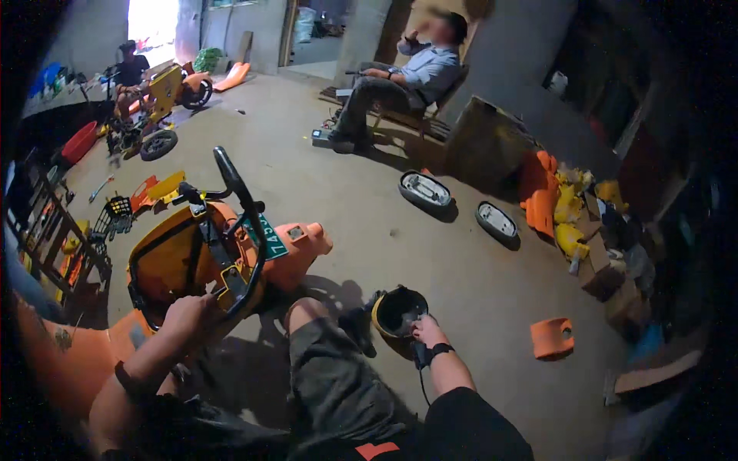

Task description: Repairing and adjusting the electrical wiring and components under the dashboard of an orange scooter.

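An orange scooter (288, 257) with a black tubular rail (238, 177) and a green plate stands at my left, its yellow-brown compartment uncovered. My left hand (190, 313) is at the compartment's near edge by the rail, fingers curled; what they grip is hidden. On the floor right of my knee sits a round, yellow-rimmed container (377, 316), dark inside. My right hand (427, 332) dips over its rim with fingers drawn together, and I cannot make out what they hold. A thin black cord (425, 388) hangs by that wrist.
Two oval seat-like parts (424, 192) lie upside down ahead. An orange panel (552, 339) lies at right, near piled orange and yellow panels (570, 223). One person (430, 77) sits on a chair; another (132, 73) sits by a stripped scooter (157, 100). A rack (58, 230) stands left.
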